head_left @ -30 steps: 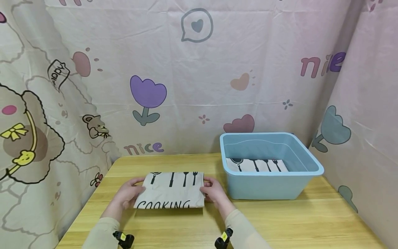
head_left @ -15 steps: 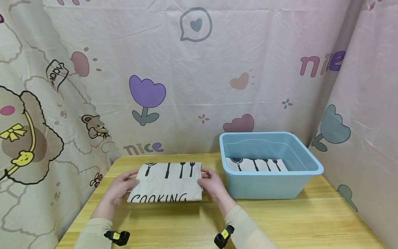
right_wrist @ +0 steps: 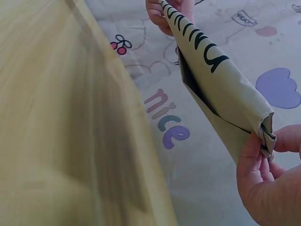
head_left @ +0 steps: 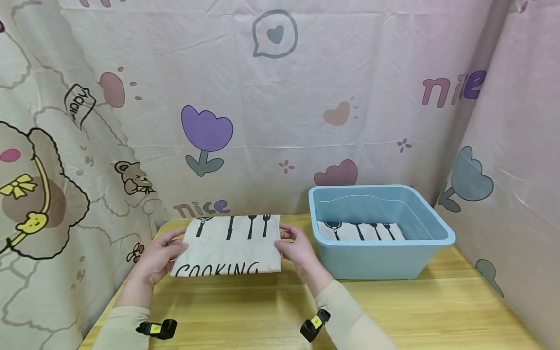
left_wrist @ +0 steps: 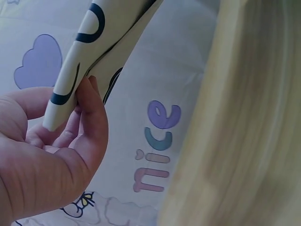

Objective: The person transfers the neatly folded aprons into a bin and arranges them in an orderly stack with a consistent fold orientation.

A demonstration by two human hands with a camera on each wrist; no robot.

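Note:
A folded white cloth [head_left: 232,245] printed with black kitchen utensils and the word COOKING is held up above the table. My left hand [head_left: 158,255] pinches its left edge, thumb on top and fingers beneath. At the right edge, my right hand [head_left: 297,245] pinches it the same way. Folded layers of the cloth [right_wrist: 225,89] show along its side in the right wrist view. In the left wrist view, the fingers [left_wrist: 91,110] curl under its corner. To the right stands a light blue plastic tub [head_left: 372,262], with another utensil-printed white cloth [head_left: 367,232] lying inside.
The wooden table [head_left: 245,316] has the tub on its right side. A printed fabric curtain [head_left: 271,97] closes off the back and both sides. Each wrist wears a small black camera on a strap.
Both hands have raised the folded cloth off the table, moving it up, away and slightly left in the head view. The tub and the cloth in it have stayed put.

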